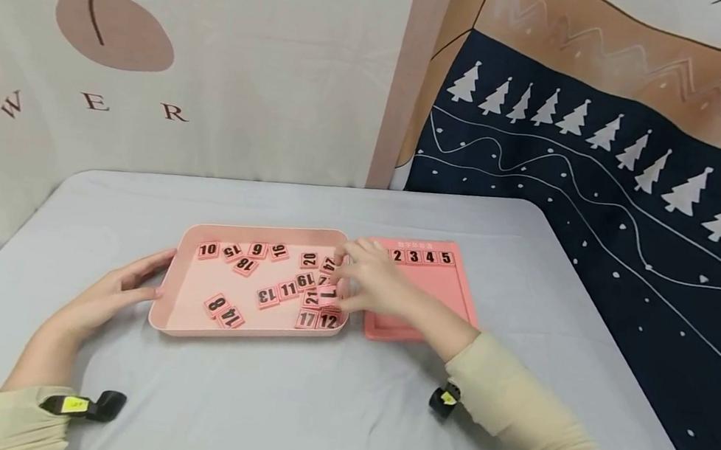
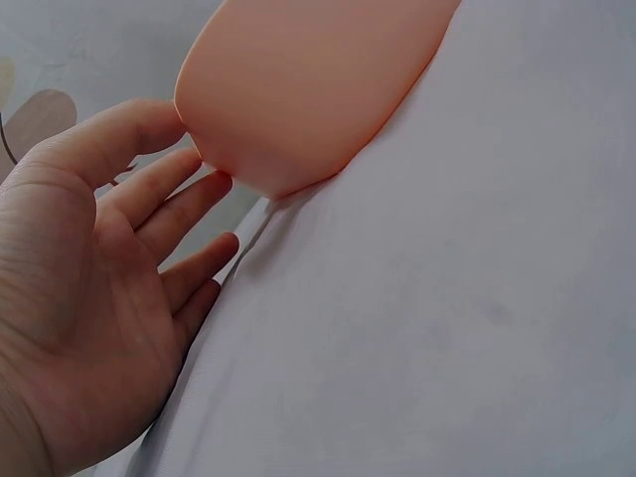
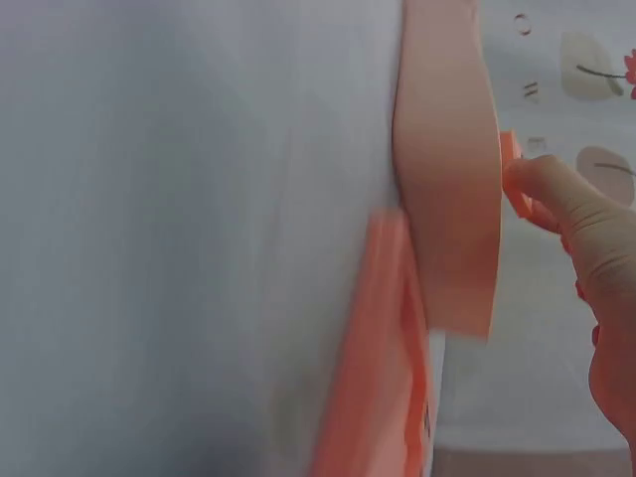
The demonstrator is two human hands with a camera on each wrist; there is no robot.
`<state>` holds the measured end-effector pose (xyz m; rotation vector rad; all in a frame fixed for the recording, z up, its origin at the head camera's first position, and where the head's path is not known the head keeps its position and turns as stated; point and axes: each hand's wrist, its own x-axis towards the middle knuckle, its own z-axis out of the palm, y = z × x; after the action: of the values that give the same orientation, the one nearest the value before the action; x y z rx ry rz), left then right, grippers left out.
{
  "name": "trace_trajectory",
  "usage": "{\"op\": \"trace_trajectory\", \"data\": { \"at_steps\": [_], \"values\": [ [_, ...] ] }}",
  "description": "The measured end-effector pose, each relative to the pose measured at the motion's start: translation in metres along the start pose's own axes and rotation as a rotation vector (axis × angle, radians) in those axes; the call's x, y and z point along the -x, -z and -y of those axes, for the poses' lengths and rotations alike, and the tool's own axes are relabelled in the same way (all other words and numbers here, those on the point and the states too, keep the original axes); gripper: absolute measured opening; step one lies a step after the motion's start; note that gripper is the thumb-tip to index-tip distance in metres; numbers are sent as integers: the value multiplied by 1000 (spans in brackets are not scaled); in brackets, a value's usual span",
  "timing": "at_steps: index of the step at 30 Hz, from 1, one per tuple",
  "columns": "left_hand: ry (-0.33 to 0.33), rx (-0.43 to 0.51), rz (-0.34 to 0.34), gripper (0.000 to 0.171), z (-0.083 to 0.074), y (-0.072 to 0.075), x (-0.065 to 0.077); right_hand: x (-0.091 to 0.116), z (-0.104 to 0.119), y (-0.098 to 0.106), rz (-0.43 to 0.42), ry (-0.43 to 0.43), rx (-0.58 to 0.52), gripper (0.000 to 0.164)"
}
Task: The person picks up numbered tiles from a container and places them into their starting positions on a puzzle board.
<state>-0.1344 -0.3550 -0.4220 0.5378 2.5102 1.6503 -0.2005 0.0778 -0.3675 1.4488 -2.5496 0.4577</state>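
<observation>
A shallow pink tray [image 1: 209, 323] holds several loose number tiles, some overlapping at its right end. My left hand [image 1: 101, 296] is at the tray's left end. In the left wrist view, its thumb and fingertips touch the outside of the end wall, the fingers only slightly bent. Over the tray's right end, my right hand [image 1: 374, 278] pinches a pink number tile [image 1: 329, 295] between thumb and fingers; its numeral looks like a 7. The right wrist view shows this tile [image 3: 514, 177] edge-on, above the tray wall. Beneath my right forearm lies a pink frame board [image 1: 426, 292].
Along the board's top row sit tiles including 2, 3, 4 and 5 [image 1: 446, 258]; the row's left end is behind my right hand. A pale grey cloth [image 1: 233, 403] covers the table. Printed curtains [image 1: 272, 66] hang behind and to the right.
</observation>
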Motion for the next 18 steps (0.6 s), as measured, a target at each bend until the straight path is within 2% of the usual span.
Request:
{"op": "trace_trajectory", "data": {
  "at_steps": [3,6,14,18],
  "values": [
    [3,3,1,62,0,0,0,10,-15,9,-12,37,31,21],
    [13,4,0,62,-1,0,0,20,-30,19,-1,35,54,22],
    [36,2,8,63,-3,0,1,45,-65,34,84,-4,142,24],
    [38,0,1,63,-3,0,1,53,-78,36,108,16,191,27]
  ]
}}
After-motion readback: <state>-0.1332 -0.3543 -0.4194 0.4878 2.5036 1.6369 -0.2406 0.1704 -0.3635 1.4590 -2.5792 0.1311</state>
